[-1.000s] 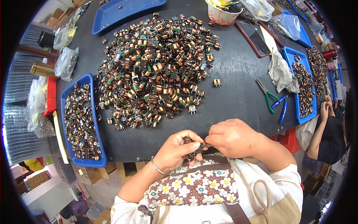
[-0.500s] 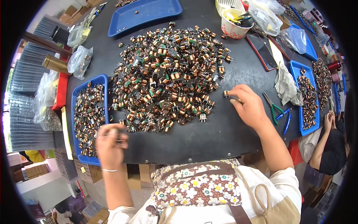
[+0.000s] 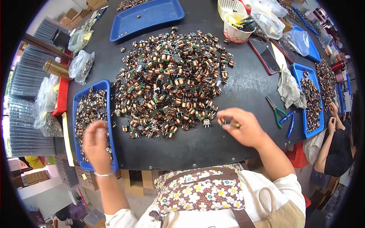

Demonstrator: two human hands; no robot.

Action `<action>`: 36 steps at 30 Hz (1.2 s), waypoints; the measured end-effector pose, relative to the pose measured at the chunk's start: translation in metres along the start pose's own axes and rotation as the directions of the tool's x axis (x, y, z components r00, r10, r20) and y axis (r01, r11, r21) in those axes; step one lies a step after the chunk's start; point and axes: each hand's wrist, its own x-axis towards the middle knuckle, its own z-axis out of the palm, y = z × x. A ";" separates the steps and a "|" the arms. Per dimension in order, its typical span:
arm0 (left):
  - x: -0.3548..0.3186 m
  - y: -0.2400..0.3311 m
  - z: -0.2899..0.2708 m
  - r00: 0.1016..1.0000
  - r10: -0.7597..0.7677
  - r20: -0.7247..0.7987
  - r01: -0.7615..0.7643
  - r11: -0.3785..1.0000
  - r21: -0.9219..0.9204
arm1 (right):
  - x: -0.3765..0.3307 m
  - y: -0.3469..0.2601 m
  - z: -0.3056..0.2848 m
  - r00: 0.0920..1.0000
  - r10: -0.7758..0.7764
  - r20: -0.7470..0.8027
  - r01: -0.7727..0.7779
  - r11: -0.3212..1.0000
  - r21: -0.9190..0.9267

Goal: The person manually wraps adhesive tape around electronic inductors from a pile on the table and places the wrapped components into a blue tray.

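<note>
A large heap of small copper-wound coils (image 3: 167, 81) with metal pins covers the middle of the black table. My left hand (image 3: 96, 142) is over the near part of the left blue tray (image 3: 109, 114), which is full of the same coils. It is slightly blurred, with its fingers stretched out and nothing visible in them. To the right of the heap's near edge, my right hand (image 3: 243, 127) is closed, pinching a small coil (image 3: 221, 121) between thumb and fingertips. A brassy bit shows among its curled fingers; I cannot tell what it is.
Green-handled pliers (image 3: 277, 110) and blue pens (image 3: 291, 126) lie right of my right hand, near another blue tray (image 3: 324, 121) of coils. A grey cloth (image 3: 289, 89), a phone (image 3: 265, 56) and a patterned cup (image 3: 236, 32) stand farther back. A co-worker's hands (image 3: 332, 117) show at far right.
My left hand has moved left over the tray, and its curled fingers have opened out. My right hand has come nearer and slightly left, still pinching a coil.
</note>
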 end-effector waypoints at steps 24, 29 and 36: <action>-0.093 0.057 0.140 0.472 -0.259 0.843 0.850 0.388 -0.357 | 0.032 0.008 0.017 0.995 0.088 0.051 -0.072 0.965 -0.254; -0.092 0.056 0.142 0.443 -0.231 0.866 0.852 0.409 -0.326 | 0.010 0.000 0.000 0.977 0.190 0.100 -0.153 0.944 -0.292; -0.097 0.051 0.146 0.439 -0.181 0.880 0.855 0.384 -0.348 | -0.025 0.002 0.002 0.985 0.175 -0.009 -0.170 0.944 -0.282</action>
